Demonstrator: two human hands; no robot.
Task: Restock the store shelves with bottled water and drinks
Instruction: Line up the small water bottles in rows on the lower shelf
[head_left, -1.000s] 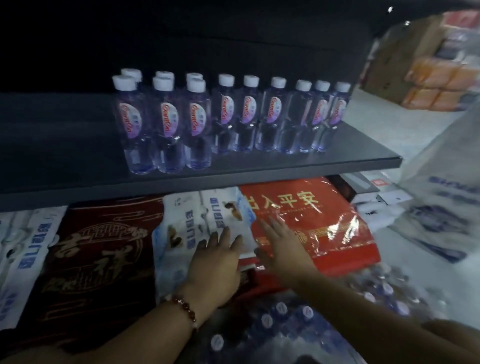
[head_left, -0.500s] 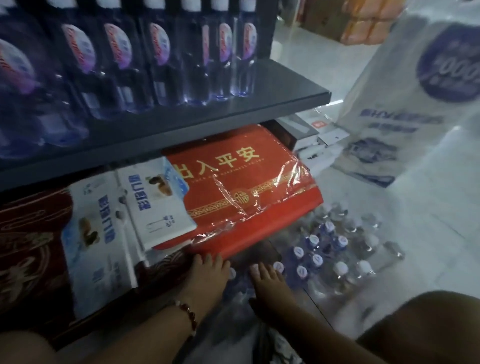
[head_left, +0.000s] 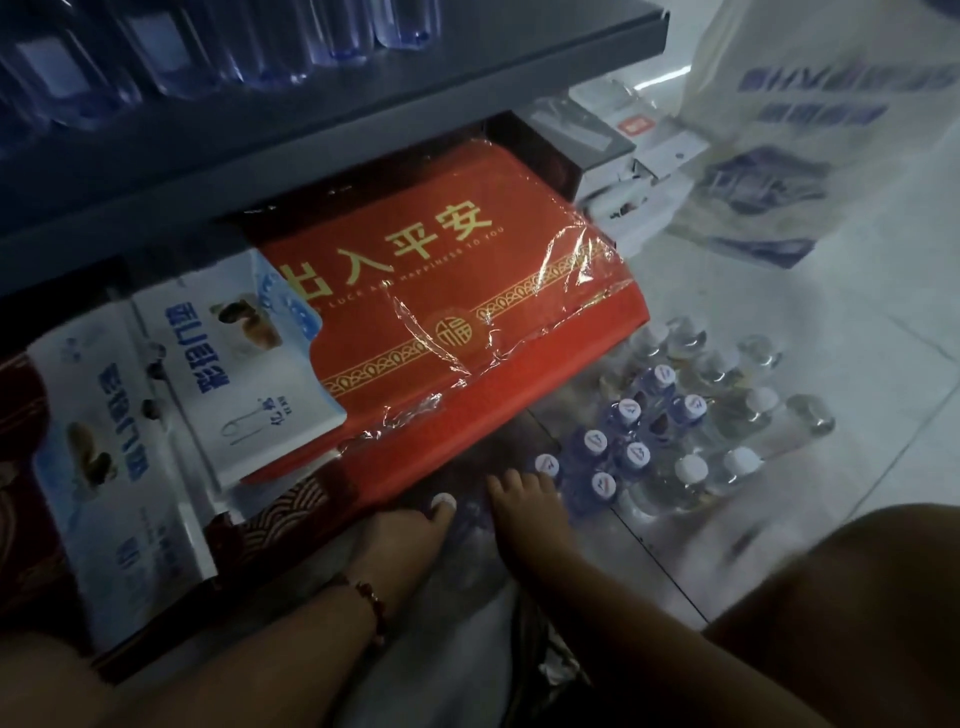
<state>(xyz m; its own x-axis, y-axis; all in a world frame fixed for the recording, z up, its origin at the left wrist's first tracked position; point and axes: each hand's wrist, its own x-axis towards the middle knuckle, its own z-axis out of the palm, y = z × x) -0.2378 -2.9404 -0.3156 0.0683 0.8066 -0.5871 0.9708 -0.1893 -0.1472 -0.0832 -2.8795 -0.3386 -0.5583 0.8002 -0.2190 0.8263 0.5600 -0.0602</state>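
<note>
**Bottled water pack on the floor below the shelf**

Bottled water pack (head_left: 670, 441) stands on the floor (head_left: 857, 364) beside a red mat (head_left: 441, 312). Left hand (head_left: 400, 535) and right hand (head_left: 530, 512) reach onto its near end; their grip cannot be told.

Bottles (head_left: 218, 47) stand on the shelf (head_left: 332, 119); under its front edge lies a mat (head_left: 457, 312), and a water pack (head_left: 675, 431) stands on the floor (head_left: 857, 364) right of it.
</note>
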